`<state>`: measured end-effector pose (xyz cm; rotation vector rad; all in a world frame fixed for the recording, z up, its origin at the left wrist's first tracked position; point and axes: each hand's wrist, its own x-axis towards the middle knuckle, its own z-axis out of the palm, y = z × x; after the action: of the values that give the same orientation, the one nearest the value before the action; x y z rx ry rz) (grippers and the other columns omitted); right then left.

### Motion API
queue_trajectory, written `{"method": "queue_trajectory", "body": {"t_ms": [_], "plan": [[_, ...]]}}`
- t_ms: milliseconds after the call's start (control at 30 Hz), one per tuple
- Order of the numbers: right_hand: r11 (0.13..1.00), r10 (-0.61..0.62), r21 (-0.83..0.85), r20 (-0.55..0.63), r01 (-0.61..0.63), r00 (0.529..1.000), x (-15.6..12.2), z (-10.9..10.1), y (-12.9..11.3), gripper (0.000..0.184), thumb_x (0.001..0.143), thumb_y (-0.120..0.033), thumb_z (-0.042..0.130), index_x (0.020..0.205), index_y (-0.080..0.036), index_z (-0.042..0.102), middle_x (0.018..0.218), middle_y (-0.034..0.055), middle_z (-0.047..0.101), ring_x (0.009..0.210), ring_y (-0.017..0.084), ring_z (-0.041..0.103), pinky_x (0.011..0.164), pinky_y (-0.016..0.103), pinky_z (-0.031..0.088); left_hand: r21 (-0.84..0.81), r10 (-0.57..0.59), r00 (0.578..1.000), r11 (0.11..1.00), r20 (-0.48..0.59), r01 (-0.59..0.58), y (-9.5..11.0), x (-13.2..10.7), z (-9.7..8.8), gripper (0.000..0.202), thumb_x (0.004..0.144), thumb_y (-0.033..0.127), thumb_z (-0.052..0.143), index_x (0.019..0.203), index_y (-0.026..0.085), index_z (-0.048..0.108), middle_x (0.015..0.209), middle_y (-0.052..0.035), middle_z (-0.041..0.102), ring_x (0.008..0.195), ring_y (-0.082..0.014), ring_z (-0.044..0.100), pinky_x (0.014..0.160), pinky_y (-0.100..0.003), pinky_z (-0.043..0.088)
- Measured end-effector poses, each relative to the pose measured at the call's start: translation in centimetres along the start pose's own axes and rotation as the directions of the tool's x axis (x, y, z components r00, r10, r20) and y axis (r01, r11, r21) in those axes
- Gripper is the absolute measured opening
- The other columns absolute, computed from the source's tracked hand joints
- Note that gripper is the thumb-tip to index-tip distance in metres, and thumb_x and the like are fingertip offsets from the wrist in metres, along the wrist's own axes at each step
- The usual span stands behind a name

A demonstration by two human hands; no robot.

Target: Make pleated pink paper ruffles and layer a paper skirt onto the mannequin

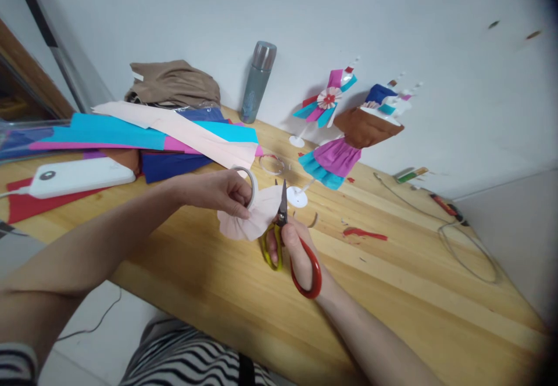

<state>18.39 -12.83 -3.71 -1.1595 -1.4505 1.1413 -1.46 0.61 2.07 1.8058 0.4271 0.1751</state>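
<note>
My left hand (218, 191) is closed on a pale pink round pleated paper piece (257, 217), with a roll of tape (248, 177) looped over its fingers. My right hand (292, 246) grips scissors (285, 240) with one red and one yellow handle. The blades point up and touch the right edge of the pink paper. Both hands hover just above the wooden table (392, 293).
Coloured paper sheets (165, 136) lie piled at the back left beside a white power bank (78, 177). A grey flask (258, 81) stands by the wall. Two paper dress figures (344, 136) on white stands are behind the scissors. Red scraps (364, 233), a wire loop (468, 252) and pens (444, 203) lie right.
</note>
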Motion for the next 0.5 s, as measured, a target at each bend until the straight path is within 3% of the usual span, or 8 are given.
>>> {"method": "queue_trajectory", "body": {"t_ms": [267,400,500], "plan": [[0.998,-0.054,-0.043,0.000,0.054,0.999,-0.01,0.07,-0.45,0.050,0.098,-0.063,0.035,0.081,-0.022,0.059,0.046,-0.0030,0.048,0.041,0.013,0.043,0.045,0.030,0.034,-0.009,-0.018,1.000,1.000,0.008,0.018,0.04,-0.04,-0.15,0.026,0.071,0.029,0.074,0.061,0.012,0.059,0.053,0.0039,0.045,0.050,-0.0061,0.038,0.046,-0.017,0.028],[1.000,-0.014,-0.014,-0.007,0.014,1.000,-0.11,0.17,-0.27,0.053,0.097,-0.063,0.036,0.102,-0.018,0.063,0.044,-0.0050,0.047,0.035,0.013,0.038,0.038,0.029,0.031,-0.012,-0.022,1.000,1.000,0.018,0.022,-0.30,-0.05,-0.28,0.025,0.071,0.030,0.075,0.063,0.011,0.061,0.054,0.0037,0.046,0.050,-0.0063,0.039,0.046,-0.017,0.028],[1.000,0.024,-0.002,-0.031,-0.024,0.999,-0.20,0.26,-0.13,0.057,0.095,-0.067,0.037,0.099,-0.016,0.063,0.041,-0.0066,0.044,0.033,0.011,0.036,0.036,0.027,0.028,-0.011,-0.016,1.000,1.000,0.010,0.016,-0.32,-0.14,-0.45,0.024,0.072,0.030,0.075,0.064,0.011,0.062,0.055,0.0031,0.048,0.051,-0.0065,0.041,0.047,-0.017,0.030]]}}
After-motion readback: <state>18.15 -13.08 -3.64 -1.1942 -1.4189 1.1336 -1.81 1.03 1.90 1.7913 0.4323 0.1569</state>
